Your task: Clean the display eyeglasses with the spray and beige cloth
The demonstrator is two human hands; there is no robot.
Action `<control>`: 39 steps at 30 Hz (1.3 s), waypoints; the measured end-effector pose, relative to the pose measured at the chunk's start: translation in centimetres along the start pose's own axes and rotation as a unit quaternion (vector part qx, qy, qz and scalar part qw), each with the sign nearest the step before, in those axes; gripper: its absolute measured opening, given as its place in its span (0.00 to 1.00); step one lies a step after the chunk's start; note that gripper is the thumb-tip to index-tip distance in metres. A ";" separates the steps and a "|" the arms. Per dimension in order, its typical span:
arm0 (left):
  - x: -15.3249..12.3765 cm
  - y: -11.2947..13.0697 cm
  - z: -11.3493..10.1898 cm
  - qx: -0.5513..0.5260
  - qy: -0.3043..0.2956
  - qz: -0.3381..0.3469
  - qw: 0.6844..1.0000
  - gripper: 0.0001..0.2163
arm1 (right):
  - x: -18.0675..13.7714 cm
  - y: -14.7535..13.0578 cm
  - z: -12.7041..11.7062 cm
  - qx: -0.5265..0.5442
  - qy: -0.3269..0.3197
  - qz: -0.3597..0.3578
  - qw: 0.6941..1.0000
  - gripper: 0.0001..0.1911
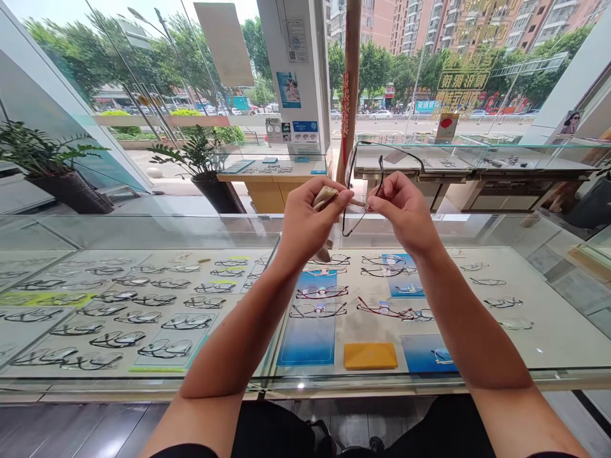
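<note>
Spectacles (382,166): thin black wire frame, clear lenses, rounded-rectangular rims. They are held up in the air at mid-view, above the far edge of the bench (548,343) and touching nothing but the hands. One temple arm is folded out and hangs down-left, ending in a slight hook.

Right hand (403,207): fingers curled in, with thumb and fingertips pinched on the frame near the hinge.

Left hand (308,219): closed on a small beige cloth (325,196), soft and crumpled, bunched between thumb and forefinger. The cloth sits just beside the frame. I can't tell whether it actually touches a lens.

Bench: a flat glass-topped display case, glossy, with window reflections across the pane and a seam between two panes near the centre. Under the glass is a pale matte tray surface.
- Left section: dense rows of dark-rimmed frames (143,312), mostly oval or rectangular, plus yellow-green label strips.
- Right section: sparser frames, some reddish, lying on blue gradient cards (308,340).
- An orange-yellow flat rectangular pad (370,356) with rounded corners lies near the front edge.

Beyond it:
- A round brown wooden pole (351,83) stands directly behind the hands.
- More glass counters on wood-tone bases (272,184).
- Two leafy potted plants (210,165) in dark woven-looking pots.
- Floor-to-ceiling window panes, with a street and trees outside.
</note>
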State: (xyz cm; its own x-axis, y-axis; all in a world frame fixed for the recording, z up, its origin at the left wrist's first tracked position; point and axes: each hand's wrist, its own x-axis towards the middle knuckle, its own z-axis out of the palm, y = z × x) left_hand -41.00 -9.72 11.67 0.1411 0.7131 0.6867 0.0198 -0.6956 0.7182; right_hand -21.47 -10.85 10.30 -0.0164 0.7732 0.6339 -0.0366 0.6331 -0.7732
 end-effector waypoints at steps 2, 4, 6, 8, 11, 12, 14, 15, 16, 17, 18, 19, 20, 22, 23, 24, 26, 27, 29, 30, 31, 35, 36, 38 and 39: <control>0.0 -0.2 0.0 -0.006 0.020 -0.002 1.000 0.13 | 0.1 0.1 -0.2 -0.005 0.009 0.004 1.000 0.23; 0.1 -0.3 0.1 -0.007 0.040 0.000 0.999 0.14 | 0.2 0.2 -0.4 -0.010 0.026 0.010 1.000 0.22; 0.1 -0.3 0.1 0.000 0.060 0.010 0.998 0.14 | 0.2 0.5 -0.5 -0.012 0.048 0.020 0.999 0.22; 0.2 -0.3 0.1 0.009 0.084 0.024 0.996 0.14 | 0.3 0.8 -0.6 -0.007 0.072 0.031 0.997 0.22; 0.3 -0.3 -0.1 0.008 0.112 0.036 0.993 0.13 | 0.5 1.3 -0.6 -0.002 0.099 0.046 0.994 0.20; 0.3 -0.3 -0.1 0.005 0.118 0.038 0.992 0.13 | 0.5 1.4 -0.6 -0.005 0.101 0.050 0.994 0.20; 0.4 -0.4 -0.2 0.007 0.124 0.043 0.991 0.12 | 0.5 1.4 -0.9 -0.020 0.097 0.060 0.993 0.20; 0.4 -0.5 -0.2 0.014 0.126 0.045 0.991 0.12 | 0.4 1.3 -1.2 -0.037 0.090 0.067 0.993 0.19; 0.5 -0.6 -0.3 0.022 0.128 0.048 0.990 0.12 | 0.3 1.0 -1.5 -0.062 0.083 0.075 0.992 0.18; 0.5 -0.6 -0.3 0.030 0.131 0.052 0.990 0.12 | 0.2 0.7 -1.9 -0.092 0.075 0.083 0.989 0.17; 0.6 -0.7 -0.4 0.034 0.133 0.056 0.989 0.11 | 0.1 0.2 -2.3 -0.122 0.068 0.090 0.986 0.16; 0.6 -0.7 -0.4 0.035 0.134 0.062 0.988 0.11 | 0.0 -0.3 -2.6 -0.144 0.062 0.090 0.984 0.16; 0.7 -0.7 -0.4 0.033 0.133 0.067 0.988 0.11 | -0.2 -0.8 -2.9 -0.152 0.056 0.082 0.983 0.16; 0.6 -0.8 -0.3 0.027 0.121 0.073 0.990 0.11 | -0.4 -1.8 -3.2 -0.131 0.040 0.045 0.990 0.16; 0.6 -0.7 -0.2 0.027 0.110 0.073 0.991 0.12 | -0.5 -2.2 -3.1 -0.113 0.029 0.024 0.993 0.17; 0.5 -0.7 0.0 0.029 0.098 0.073 0.992 0.12 | -0.6 -2.4 -2.9 -0.097 0.018 0.007 0.995 0.17; 0.2 -0.7 0.3 0.033 0.072 0.069 0.994 0.12 | -0.7 -2.6 -2.3 -0.078 0.000 -0.012 0.997 0.18; 0.1 -0.6 0.4 0.034 0.060 0.067 0.995 0.11 | -0.7 -2.5 -1.9 -0.073 -0.006 -0.017 0.997 0.18; -0.2 -0.6 0.6 0.034 0.035 0.060 0.997 0.08 | -0.6 -2.0 -1.3 -0.070 -0.009 -0.020 0.997 0.17; -0.4 -0.6 0.7 0.033 0.021 0.057 0.998 0.08 | -0.5 -1.8 -1.1 -0.070 -0.010 -0.020 0.997 0.16; -0.4 -0.6 0.8 0.032 0.006 0.052 0.998 0.07 | -0.5 -1.6 -1.0 -0.073 -0.013 -0.017 0.997 0.15; -0.4 -0.9 0.7 0.024 -0.027 0.057 0.998 0.07 | -0.6 -1.1 -0.8 -0.104 -0.056 0.005 0.993 0.20; -0.3 -1.0 0.6 0.026 -0.026 0.066 0.997 0.07 | -0.6 -1.0 -0.8 -0.113 -0.067 0.009 0.991 0.22; -0.2 -1.2 0.5 0.031 -0.024 0.071 0.997 0.07 | -0.7 -0.9 -0.6 -0.123 -0.082 0.009 0.989 0.25; -0.1 -1.3 0.4 0.028 -0.026 0.063 0.997 0.07 | -0.8 -0.9 -0.5 -0.125 -0.088 0.006 0.988 0.25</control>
State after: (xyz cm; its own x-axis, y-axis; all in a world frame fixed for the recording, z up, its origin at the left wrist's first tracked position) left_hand -40.61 -8.96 10.64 0.1977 0.6151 0.7632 0.0544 -0.7843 0.6180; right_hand -20.92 -11.95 10.48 -0.1892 0.7764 0.6011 0.2117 0.6300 -0.7471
